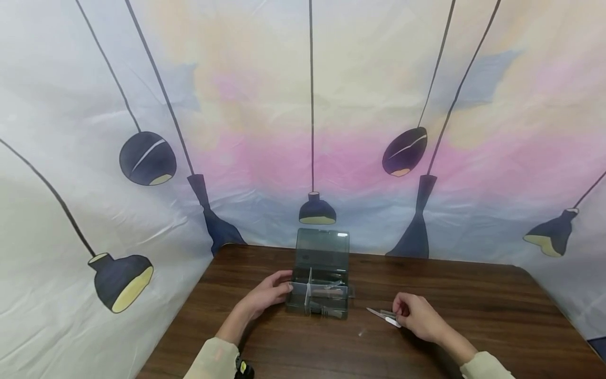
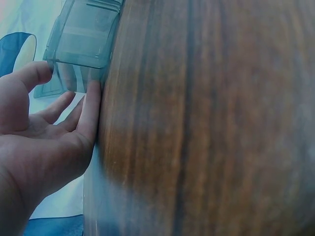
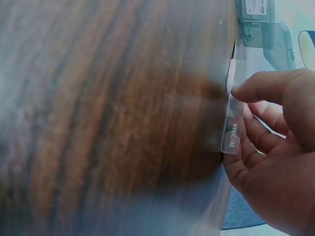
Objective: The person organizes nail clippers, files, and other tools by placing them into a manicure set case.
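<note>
A clear grey-green divided plastic box [image 1: 298, 302] stands on the table, its lid [image 1: 322, 250] raised at the back. Small metal and dark items lie in its compartments. At the box's left side rests my left hand [image 1: 267, 295]; in the left wrist view the thumb touches the rim and straight fingertips lie against the wall. My right hand [image 1: 418, 317], right of the box, pinches a clear flat strip [image 3: 231, 140] printed MANICURE. Close by its fingertips is a slim pointed tool with a white handle [image 1: 392, 321]. How that tool meets the fingers I cannot tell.
The dark wood table [image 1: 497, 310] runs back to a cloth backdrop [image 1: 265, 131] painted with hanging lamps. A small pale scrap [image 1: 361, 332] lies in front of the box. A white label [image 3: 256, 7] shows on the box in the right wrist view.
</note>
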`<state>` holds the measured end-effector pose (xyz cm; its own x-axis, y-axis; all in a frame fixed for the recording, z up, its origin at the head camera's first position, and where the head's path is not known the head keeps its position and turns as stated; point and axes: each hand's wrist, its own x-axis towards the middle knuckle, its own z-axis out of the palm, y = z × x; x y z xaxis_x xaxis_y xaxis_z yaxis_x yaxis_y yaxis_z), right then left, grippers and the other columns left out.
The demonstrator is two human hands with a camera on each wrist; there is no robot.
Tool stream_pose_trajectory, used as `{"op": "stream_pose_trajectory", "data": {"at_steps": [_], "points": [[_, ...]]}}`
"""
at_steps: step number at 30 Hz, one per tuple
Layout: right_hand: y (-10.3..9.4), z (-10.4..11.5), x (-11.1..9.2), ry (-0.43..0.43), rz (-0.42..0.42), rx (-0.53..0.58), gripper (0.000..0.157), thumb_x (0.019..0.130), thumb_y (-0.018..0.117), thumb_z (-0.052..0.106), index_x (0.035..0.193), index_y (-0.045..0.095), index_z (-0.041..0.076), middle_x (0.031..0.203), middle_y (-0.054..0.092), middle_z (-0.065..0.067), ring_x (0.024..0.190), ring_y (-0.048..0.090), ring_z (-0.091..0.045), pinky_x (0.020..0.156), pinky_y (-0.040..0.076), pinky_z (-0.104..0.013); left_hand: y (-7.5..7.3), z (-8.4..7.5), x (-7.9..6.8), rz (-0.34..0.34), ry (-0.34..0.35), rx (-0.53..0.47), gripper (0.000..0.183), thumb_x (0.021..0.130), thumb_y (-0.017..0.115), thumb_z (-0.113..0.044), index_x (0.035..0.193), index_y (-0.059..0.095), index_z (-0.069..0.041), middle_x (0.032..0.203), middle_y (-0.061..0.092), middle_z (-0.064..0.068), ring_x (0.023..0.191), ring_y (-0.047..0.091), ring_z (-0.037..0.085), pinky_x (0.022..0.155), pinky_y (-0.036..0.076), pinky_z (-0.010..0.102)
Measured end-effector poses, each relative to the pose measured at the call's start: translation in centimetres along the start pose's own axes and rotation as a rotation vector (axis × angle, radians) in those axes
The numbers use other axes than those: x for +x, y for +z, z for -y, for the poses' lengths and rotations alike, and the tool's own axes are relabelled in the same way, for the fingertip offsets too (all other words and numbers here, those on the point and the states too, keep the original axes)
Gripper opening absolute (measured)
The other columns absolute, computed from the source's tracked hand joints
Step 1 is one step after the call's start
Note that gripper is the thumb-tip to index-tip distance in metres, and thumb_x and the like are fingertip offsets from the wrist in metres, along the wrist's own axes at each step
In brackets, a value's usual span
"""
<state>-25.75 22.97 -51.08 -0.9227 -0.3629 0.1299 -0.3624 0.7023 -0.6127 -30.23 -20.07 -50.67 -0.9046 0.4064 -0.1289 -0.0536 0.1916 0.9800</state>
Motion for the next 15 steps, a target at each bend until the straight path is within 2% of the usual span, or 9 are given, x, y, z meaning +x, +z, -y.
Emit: {"op": "stream_pose_trajectory", "data": {"at_steps": [8, 15], "points": [[-0.3, -0.2, 0.2, -0.070, 0.001, 0.009, 0.020, 0.085, 0.069, -0.004, 0.085, 0.061, 0.015, 0.076, 0.056, 0.008, 0.069, 0.053, -0.003, 0.060, 0.046, -0.023, 0.0, -0.1, 0.1, -0.004, -0.001, 0.000, 0.061, 0.102, 0.056, -0.023, 0.153, 0.031, -0.003, 0.152, 0.036, 0.024, 0.134, 0.044, 0.033, 0.106, 0.043, 0.052], [0.2, 0.8, 1.1, -0.110, -0.035, 0.052, 0.019, 0.087, 0.071, -0.001, 0.086, 0.062, 0.016, 0.077, 0.058, 0.008, 0.070, 0.054, -0.005, 0.060, 0.047, -0.023, 0.0, 0.2, 0.2, 0.001, 0.003, 0.008, 0.060, 0.102, 0.056, -0.022, 0.153, 0.031, -0.002, 0.151, 0.037, 0.024, 0.132, 0.046, 0.032, 0.105, 0.044, 0.051]]}}
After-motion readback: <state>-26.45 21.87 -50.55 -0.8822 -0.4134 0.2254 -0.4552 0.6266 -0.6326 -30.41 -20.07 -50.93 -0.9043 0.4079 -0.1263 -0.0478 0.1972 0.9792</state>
